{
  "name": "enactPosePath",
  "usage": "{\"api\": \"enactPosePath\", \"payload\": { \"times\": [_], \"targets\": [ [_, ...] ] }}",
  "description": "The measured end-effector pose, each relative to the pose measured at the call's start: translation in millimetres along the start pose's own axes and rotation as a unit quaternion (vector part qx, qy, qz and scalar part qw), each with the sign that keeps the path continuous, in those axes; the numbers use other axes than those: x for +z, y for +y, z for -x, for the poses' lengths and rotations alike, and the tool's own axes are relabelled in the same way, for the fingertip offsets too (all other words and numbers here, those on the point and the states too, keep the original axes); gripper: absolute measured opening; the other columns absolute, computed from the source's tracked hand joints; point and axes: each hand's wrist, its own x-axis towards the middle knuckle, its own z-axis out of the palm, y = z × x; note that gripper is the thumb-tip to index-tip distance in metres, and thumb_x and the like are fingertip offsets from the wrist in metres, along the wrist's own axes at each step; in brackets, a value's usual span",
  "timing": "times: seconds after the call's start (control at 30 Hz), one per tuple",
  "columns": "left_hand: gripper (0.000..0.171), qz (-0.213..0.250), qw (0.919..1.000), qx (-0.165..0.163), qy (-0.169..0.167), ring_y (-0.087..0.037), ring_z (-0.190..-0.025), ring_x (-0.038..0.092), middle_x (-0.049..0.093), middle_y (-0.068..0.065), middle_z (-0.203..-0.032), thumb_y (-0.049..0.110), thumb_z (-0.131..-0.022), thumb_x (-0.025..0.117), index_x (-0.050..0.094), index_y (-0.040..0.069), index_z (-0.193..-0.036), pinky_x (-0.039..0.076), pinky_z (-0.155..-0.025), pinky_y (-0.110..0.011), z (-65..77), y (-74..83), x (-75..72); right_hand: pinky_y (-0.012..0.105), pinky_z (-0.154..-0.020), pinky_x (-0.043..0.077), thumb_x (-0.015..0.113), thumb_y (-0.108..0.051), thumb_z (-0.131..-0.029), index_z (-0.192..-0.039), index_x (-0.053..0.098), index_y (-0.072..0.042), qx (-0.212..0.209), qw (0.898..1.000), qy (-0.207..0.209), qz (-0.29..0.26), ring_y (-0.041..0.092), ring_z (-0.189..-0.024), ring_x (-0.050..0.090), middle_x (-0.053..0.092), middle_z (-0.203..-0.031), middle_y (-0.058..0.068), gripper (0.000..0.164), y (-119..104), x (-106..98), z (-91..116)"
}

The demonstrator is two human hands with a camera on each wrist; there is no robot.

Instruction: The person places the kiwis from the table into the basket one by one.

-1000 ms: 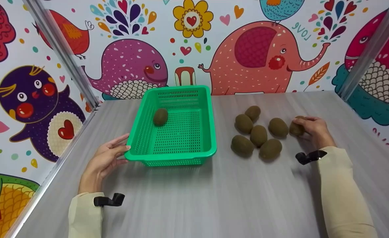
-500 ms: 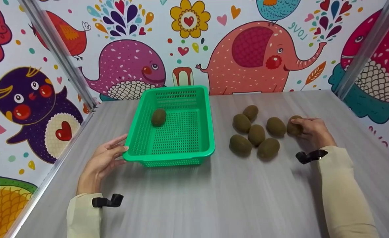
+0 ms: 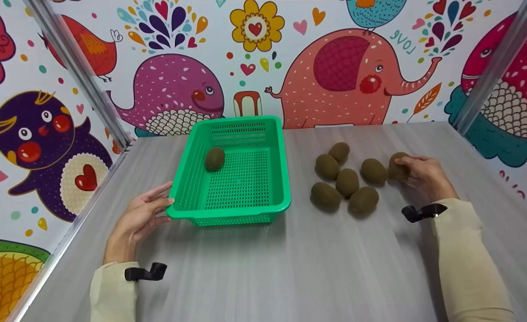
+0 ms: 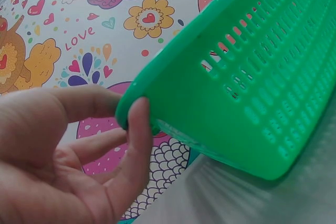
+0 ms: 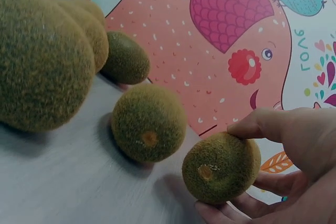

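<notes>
My left hand pinches the near left corner of a green plastic basket between thumb and fingers; the left wrist view shows the basket's rim caught between them. Inside the basket, toward its left wall, lies one brown fuzzy kiwi. On the right, my right hand grips another kiwi with thumb and fingertips. In the right wrist view that held kiwi shows its stem end, close beside a loose kiwi on the table.
Several more kiwis lie in a loose cluster on the grey table, between the basket and my right hand. Behind stands a wall printed with cartoon animals. Metal posts rise at the back corners.
The right hand has tilted its kiwi more upright and lifted it slightly. My left hand stays at the basket's corner. The whole head view has shifted a little.
</notes>
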Motion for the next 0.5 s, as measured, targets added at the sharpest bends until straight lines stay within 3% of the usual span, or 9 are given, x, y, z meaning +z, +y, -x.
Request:
{"api": "enactPosePath", "payload": {
  "times": [0.1, 0.2, 0.27, 0.43, 0.5],
  "targets": [
    [0.069, 0.004, 1.0000, 0.003, -0.003, -0.005, -0.086, 0.070, 0.067, 0.010, -0.112, 0.012, -0.099, 0.062, 0.027, 0.005, -0.158, 0.058, -0.073, -0.027, 0.5, -0.3, 0.0, 0.037, -0.120, 0.034, 0.067, -0.036, -0.096, -0.151, 0.036, -0.016, -0.012, 1.000, 0.004, 0.023, 0.024, -0.135, 0.034, 0.040, -0.138, 0.004, 0.066, -1.7, 0.3, 1.5],
    [0.069, 0.006, 1.0000, 0.002, -0.004, -0.005, -0.086, 0.070, 0.068, 0.010, -0.112, 0.012, -0.099, 0.062, 0.027, 0.005, -0.158, 0.058, -0.073, -0.027, 1.0, -0.2, 0.0, 0.038, -0.120, 0.034, 0.068, -0.037, -0.095, -0.135, 0.047, -0.021, -0.015, 1.000, -0.003, 0.014, 0.024, -0.136, 0.034, 0.041, -0.134, 0.003, 0.048, -2.3, -0.1, 3.1],
    [0.069, 0.006, 1.0000, 0.001, -0.004, -0.005, -0.086, 0.070, 0.068, 0.010, -0.111, 0.012, -0.099, 0.062, 0.027, 0.005, -0.158, 0.058, -0.073, -0.026, 1.0, -0.4, 0.0, 0.038, -0.120, 0.034, 0.069, -0.037, -0.094, -0.130, 0.049, -0.022, -0.017, 1.000, -0.008, 0.011, 0.024, -0.136, 0.034, 0.042, -0.131, 0.002, 0.044, -2.9, -0.4, 3.9],
    [0.069, 0.002, 1.0000, -0.003, -0.001, -0.006, -0.087, 0.070, 0.067, 0.010, -0.113, 0.014, -0.099, 0.063, 0.029, 0.007, -0.158, 0.059, -0.075, -0.027, 0.6, -0.2, -0.2, 0.041, -0.120, 0.033, 0.068, -0.043, -0.094, -0.152, 0.036, -0.015, -0.027, 0.999, -0.028, 0.039, 0.024, -0.135, 0.035, 0.043, -0.131, 0.001, 0.072, -5.7, -1.3, 6.5],
    [0.069, -0.001, 1.0000, -0.004, 0.000, -0.006, -0.088, 0.070, 0.067, 0.010, -0.115, 0.015, -0.099, 0.063, 0.029, 0.007, -0.158, 0.059, -0.076, -0.027, 0.6, 0.1, -0.3, 0.039, -0.120, 0.034, 0.068, -0.044, -0.094, -0.154, 0.033, -0.015, -0.029, 0.998, -0.032, 0.036, 0.025, -0.136, 0.035, 0.042, -0.133, 0.001, 0.075, -7.5, 0.0, 7.9]
  ]
}}
